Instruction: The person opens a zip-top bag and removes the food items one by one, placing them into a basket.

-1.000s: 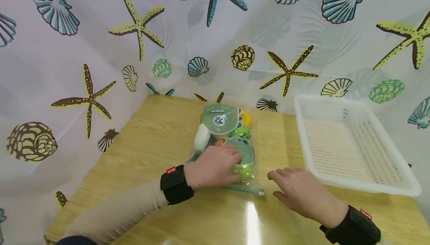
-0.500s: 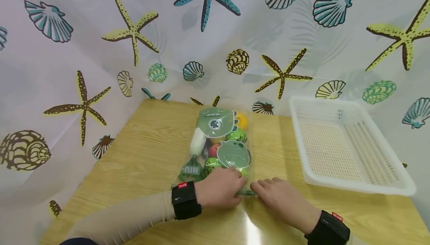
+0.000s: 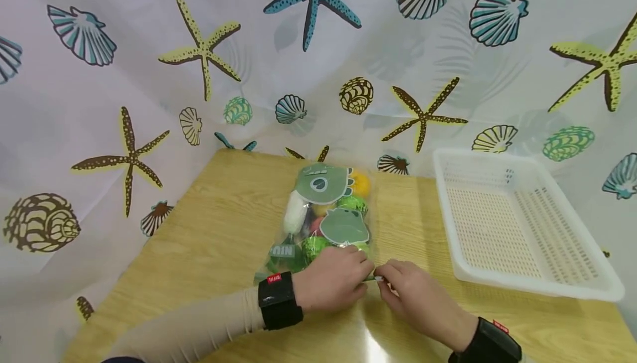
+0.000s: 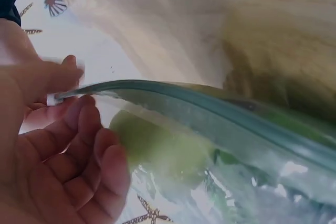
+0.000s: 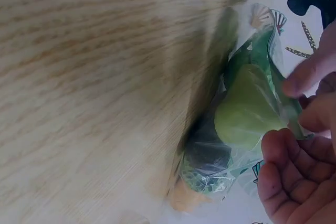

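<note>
A clear zip bag [image 3: 344, 227] with green cartoon prints lies on the wooden table, filled with toy produce. Through its film show a green pear-shaped piece [image 5: 245, 109], a white radish-like piece [image 3: 295, 213] and a yellow-orange piece [image 3: 360, 183]. My left hand [image 3: 334, 279] pinches the near edge, close to the right corner; a green zip strip [image 4: 173, 92] runs away from its fingers in the left wrist view. Just beside it, my right hand [image 3: 415, 299] pinches that corner at a small white slider [image 3: 379, 279]. The fingers partly cover the strip.
To the right stands a white slotted plastic basket [image 3: 497, 230]. Behind and left of the wooden table [image 3: 224, 213] hangs a white cloth [image 3: 348, 47] printed with starfish and shells.
My right hand has come left to the bag's near corner and now pinches it. My left hand has drawn back from over the bag to its near edge.
</note>
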Demonstrator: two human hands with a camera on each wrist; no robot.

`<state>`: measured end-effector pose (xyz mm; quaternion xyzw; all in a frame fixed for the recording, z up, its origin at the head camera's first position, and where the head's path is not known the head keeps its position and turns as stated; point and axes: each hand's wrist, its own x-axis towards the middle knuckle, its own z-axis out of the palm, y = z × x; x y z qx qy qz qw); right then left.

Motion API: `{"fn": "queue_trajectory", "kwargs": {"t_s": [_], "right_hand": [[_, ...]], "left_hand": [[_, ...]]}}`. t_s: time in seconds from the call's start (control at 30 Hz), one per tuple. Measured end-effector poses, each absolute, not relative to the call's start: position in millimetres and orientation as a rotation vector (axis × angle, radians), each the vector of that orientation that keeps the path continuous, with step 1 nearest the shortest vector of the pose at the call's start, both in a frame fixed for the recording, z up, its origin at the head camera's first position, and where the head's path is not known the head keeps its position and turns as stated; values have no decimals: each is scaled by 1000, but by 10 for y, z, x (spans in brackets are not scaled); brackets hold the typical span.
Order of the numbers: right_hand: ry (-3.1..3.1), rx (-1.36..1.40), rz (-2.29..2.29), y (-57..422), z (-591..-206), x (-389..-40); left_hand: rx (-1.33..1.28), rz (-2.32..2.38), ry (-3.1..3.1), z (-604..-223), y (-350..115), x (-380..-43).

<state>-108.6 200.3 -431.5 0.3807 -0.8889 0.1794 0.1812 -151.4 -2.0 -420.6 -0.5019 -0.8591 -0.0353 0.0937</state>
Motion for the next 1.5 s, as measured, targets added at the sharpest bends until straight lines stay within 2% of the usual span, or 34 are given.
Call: {"fn": "queue_trajectory", "kwargs": {"t_s": [0.53, 0.93, 1.33, 1.5], "right_hand": [[-2624, 927, 827, 1986, -4167, -1097], [-2628, 867, 702, 1955, -4096, -1130], [-2521, 888, 656, 1994, -3809, -1327], [-2562, 836, 654, 2058, -3754, -1345]], "left_hand": [[-1519, -305, -2439, -4028, -15, -1539], [-1514, -396, -2486, -3923, 6, -1582], [-1561, -514, -2557, -3615, 38, -1859], [-1524, -506, -2619, -3601, -18, -1923]]}}
